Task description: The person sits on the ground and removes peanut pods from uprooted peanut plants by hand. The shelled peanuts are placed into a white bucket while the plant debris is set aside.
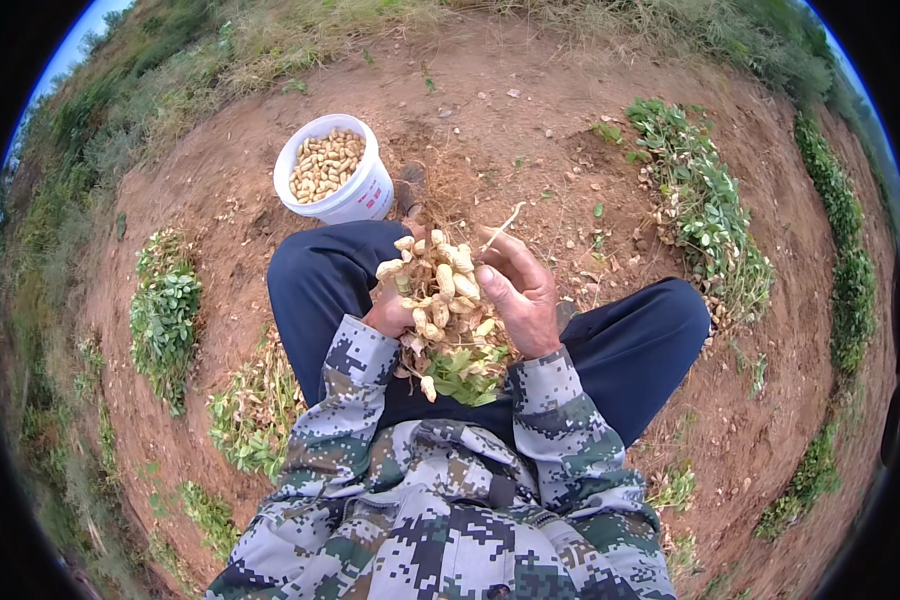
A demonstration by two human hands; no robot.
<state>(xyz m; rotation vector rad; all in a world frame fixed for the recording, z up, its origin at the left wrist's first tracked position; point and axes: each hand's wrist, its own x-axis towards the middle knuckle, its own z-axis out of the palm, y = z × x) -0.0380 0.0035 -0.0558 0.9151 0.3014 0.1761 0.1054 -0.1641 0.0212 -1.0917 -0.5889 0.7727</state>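
A bunch of peanut plants is between my hands above my lap, roots and pods up, leaves (469, 375) hanging toward me. Pale, unshelled peanut pods (444, 281) cluster around its stems. My left hand (390, 309) grips the bunch from the left, its fingers mostly hidden behind the pods. At the right side of the cluster is my right hand (521, 292), thumb and curled fingers against the outer pods. A thin pale root or stalk (506, 225) sticks up by its fingertips. One pod (428, 388) dangles low on the left.
A white plastic bucket (379, 191) with printing stands beyond my left knee (307, 262), holding many peanuts (326, 165). Piles of pulled plants lie on the reddish soil at right (709, 202), left (166, 322) and beside my left thigh (259, 405). Grass (285, 45) borders the far side.
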